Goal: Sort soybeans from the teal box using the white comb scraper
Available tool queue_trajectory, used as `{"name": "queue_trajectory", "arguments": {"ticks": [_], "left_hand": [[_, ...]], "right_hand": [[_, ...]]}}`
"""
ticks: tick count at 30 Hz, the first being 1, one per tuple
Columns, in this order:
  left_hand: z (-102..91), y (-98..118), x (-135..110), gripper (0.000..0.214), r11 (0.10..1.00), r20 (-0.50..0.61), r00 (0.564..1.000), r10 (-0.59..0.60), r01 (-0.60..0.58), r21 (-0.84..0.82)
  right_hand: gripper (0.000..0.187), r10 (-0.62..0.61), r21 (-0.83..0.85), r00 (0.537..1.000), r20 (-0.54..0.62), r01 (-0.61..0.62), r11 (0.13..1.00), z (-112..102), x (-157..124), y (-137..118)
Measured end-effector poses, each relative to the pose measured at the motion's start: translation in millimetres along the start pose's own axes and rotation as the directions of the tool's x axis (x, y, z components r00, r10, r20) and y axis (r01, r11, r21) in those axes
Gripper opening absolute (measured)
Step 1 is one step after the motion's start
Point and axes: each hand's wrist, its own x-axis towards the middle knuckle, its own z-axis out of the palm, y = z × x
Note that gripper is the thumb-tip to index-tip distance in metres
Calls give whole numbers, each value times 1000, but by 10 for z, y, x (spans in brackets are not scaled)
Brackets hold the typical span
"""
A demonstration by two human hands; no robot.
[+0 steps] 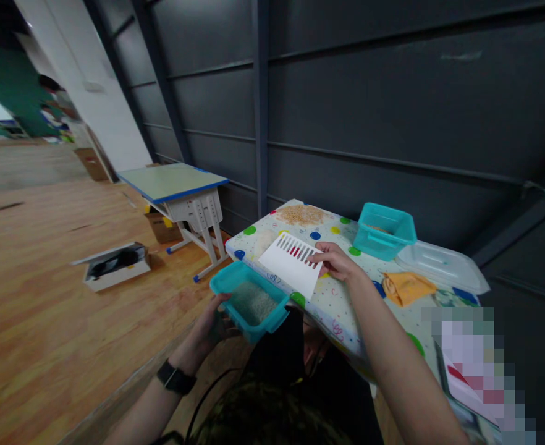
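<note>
My left hand grips the left side of a teal plastic bin just off the table's near edge. White grains like rice lie inside it. With fingers closed on its right end, my right hand holds a white card, which has a row of slot-like bars, some of them red. The card is low over the tabletop, above and right of the bin. A small pale heap of grains sits by the card's left end. Behind it spreads a pile of yellowish grains.
The table has a dotted cover. On its right are another teal bin with some grains, a clear lid and an orange cloth. A desk and an open box stand left. A dark wall is behind.
</note>
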Motion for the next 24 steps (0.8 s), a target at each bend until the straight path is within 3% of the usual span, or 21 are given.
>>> {"name": "queue_trajectory", "arguments": {"ticks": [5,10,13,24], "left_hand": [[-34,-16,51,34,1000,3,1000,2,-2,21],[-24,-15,44,35,1000,6,1000,2,-3,23],[-10,-8,31,37,1000,6,1000,-6,5,30],[-18,-3,52,34,1000,1,1000,-9,9,24]], "right_hand": [[42,4,7,1000,13,-4,1000,-9,17,3],[36,-24,69,987,-158,35,997,-180,35,-22],[35,-6,55,980,-201,17,998,-237,34,-26],[30,10,-11,1000,-29,-10,1000,6,33,34]]}}
